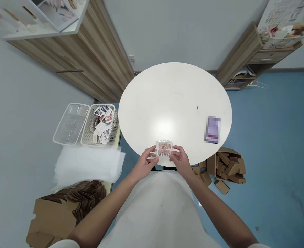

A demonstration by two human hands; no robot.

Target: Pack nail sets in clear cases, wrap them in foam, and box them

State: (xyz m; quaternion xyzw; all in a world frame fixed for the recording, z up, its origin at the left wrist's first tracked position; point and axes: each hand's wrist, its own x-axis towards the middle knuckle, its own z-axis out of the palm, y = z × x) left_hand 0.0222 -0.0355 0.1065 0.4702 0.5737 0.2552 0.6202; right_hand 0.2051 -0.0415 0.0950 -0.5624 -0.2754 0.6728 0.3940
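Note:
A small clear plastic case [164, 148] with rows of pinkish false nails inside is held at the near edge of the round white table [177, 89]. The fingers of my left hand [146, 161] grip its left side, thumb at the lower corner. On the opposite side, my right hand [180, 159] pinches the case between thumb and fingers. The case looks closed. A purple item [213, 130], blurred by pixels, lies at the right of the table.
Left of the table stand a white basket [84, 132] of printed cards, a clear bin [71, 124], white sheets [87, 163] and flat cardboard [56, 217]. At the lower right, a carton [212, 164] holds small brown boxes. Cabinets flank the table's far side.

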